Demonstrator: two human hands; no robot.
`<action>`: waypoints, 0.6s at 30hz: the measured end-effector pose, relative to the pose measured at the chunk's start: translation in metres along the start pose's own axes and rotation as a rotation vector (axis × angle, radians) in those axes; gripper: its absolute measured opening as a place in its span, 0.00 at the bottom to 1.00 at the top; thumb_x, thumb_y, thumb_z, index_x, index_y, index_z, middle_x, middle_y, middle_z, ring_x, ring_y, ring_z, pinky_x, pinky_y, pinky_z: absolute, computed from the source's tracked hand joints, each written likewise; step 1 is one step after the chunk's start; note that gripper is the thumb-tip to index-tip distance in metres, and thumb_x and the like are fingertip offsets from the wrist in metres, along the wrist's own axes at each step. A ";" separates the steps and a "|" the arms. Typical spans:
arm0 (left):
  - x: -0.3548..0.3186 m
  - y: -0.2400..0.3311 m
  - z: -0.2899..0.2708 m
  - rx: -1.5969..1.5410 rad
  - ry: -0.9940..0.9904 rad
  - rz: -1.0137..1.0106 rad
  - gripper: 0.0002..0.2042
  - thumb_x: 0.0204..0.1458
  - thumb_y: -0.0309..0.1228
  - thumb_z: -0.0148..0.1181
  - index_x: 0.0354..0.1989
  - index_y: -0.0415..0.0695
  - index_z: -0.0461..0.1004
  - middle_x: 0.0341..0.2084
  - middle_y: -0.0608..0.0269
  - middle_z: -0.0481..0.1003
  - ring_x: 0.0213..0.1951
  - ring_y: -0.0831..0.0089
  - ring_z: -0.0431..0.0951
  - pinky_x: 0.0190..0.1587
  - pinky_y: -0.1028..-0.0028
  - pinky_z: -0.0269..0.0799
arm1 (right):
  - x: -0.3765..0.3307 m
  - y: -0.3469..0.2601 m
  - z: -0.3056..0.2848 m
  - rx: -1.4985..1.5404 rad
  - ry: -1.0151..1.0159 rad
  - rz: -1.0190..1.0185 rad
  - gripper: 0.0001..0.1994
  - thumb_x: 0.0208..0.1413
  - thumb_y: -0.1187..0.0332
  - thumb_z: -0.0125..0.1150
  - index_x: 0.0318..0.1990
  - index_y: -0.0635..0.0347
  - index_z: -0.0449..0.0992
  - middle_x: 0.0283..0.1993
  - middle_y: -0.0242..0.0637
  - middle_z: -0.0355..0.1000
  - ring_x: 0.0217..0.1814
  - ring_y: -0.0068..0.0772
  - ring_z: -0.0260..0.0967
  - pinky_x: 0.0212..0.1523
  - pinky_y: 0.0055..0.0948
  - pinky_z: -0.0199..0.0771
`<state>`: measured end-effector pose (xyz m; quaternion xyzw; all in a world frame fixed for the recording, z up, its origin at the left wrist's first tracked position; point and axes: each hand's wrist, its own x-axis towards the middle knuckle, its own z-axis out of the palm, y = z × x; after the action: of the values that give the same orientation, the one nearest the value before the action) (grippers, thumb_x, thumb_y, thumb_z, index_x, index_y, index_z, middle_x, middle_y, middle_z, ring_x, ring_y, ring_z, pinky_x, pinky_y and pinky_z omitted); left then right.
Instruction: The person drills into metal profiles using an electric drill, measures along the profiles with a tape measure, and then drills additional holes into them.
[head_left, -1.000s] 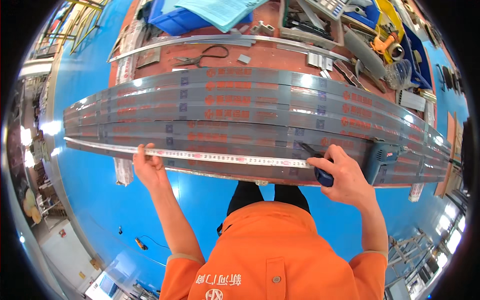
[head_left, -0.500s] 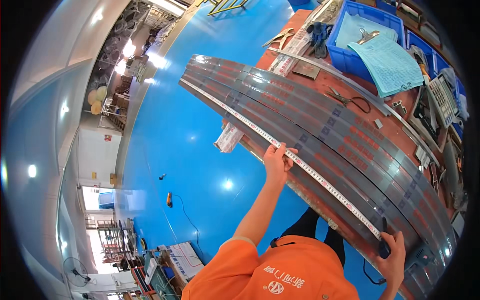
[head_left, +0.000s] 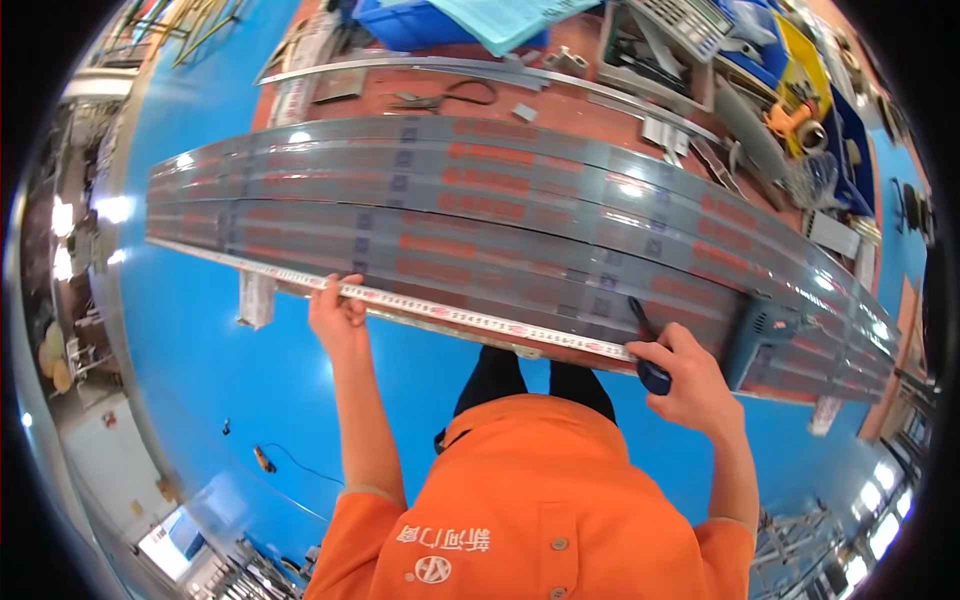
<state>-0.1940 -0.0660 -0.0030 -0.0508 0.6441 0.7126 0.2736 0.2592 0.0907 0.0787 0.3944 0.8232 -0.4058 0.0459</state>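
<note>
A white tape measure blade [head_left: 460, 317] is stretched along the near edge of several long grey metal profiles [head_left: 480, 225] wrapped in printed film. My left hand [head_left: 338, 308] pinches the blade left of the middle, fingers closed at the profile edge. On the right, my right hand [head_left: 690, 385] is closed around the dark tape measure case [head_left: 653, 376], where the blade comes out. A slim dark piece [head_left: 640, 316] sticks up beside that hand; its kind cannot be told. Right of it, a dark teal power tool [head_left: 762, 335] rests on the profiles.
Behind the profiles, the red bench [head_left: 420, 75] carries scissors [head_left: 440, 97], a long metal strip, and a blue bin [head_left: 410, 25] with papers. A calculator [head_left: 680, 25] and a tray of tools stand at the back right. An orange tool with a cable [head_left: 264, 458] lies on the blue floor.
The view has turned, so the profiles now run nearly level across it. My right hand still has the tape measure case; the left hand stays on the blade.
</note>
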 end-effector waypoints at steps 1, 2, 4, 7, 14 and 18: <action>0.001 -0.002 -0.001 -0.004 0.006 0.011 0.07 0.63 0.25 0.55 0.47 0.40 0.68 0.34 0.46 0.83 0.13 0.80 0.66 0.13 0.84 0.53 | -0.003 -0.002 0.002 -0.003 -0.023 0.017 0.30 0.38 0.77 0.67 0.56 0.48 0.80 0.41 0.36 0.63 0.44 0.40 0.65 0.42 0.33 0.71; 0.001 -0.005 0.000 -0.007 0.017 0.024 0.07 0.63 0.24 0.55 0.47 0.40 0.68 0.34 0.45 0.83 0.13 0.80 0.66 0.12 0.83 0.52 | -0.005 -0.002 0.004 -0.004 -0.047 0.029 0.30 0.39 0.77 0.67 0.56 0.48 0.80 0.41 0.36 0.62 0.44 0.40 0.65 0.42 0.32 0.71; 0.001 -0.005 0.000 -0.002 0.004 0.014 0.06 0.63 0.24 0.55 0.46 0.39 0.68 0.34 0.45 0.82 0.13 0.80 0.66 0.12 0.83 0.52 | -0.007 -0.001 0.006 -0.010 -0.050 0.045 0.30 0.40 0.77 0.68 0.56 0.47 0.79 0.41 0.36 0.62 0.44 0.40 0.65 0.43 0.32 0.71; -0.001 -0.006 0.000 0.005 -0.011 0.021 0.05 0.64 0.24 0.54 0.46 0.39 0.68 0.34 0.44 0.82 0.13 0.80 0.66 0.12 0.83 0.52 | -0.010 0.000 0.008 -0.026 -0.061 0.045 0.30 0.41 0.76 0.69 0.57 0.47 0.79 0.42 0.35 0.62 0.44 0.40 0.65 0.43 0.32 0.72; 0.004 -0.002 0.006 0.031 -0.012 0.019 0.05 0.64 0.25 0.55 0.44 0.38 0.68 0.34 0.43 0.82 0.14 0.79 0.67 0.13 0.83 0.53 | -0.004 0.001 0.008 -0.061 -0.021 0.027 0.29 0.40 0.76 0.69 0.56 0.47 0.79 0.42 0.36 0.63 0.45 0.39 0.65 0.43 0.33 0.72; 0.017 0.001 0.021 0.044 -0.078 0.038 0.05 0.64 0.25 0.55 0.44 0.38 0.67 0.35 0.42 0.82 0.14 0.78 0.68 0.13 0.83 0.55 | 0.004 0.003 0.005 -0.078 0.038 0.004 0.29 0.40 0.76 0.70 0.55 0.48 0.79 0.43 0.36 0.64 0.45 0.39 0.65 0.43 0.34 0.72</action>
<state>-0.2027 -0.0404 -0.0057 -0.0046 0.6495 0.7046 0.2859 0.2572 0.0905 0.0724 0.4015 0.8384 -0.3656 0.0464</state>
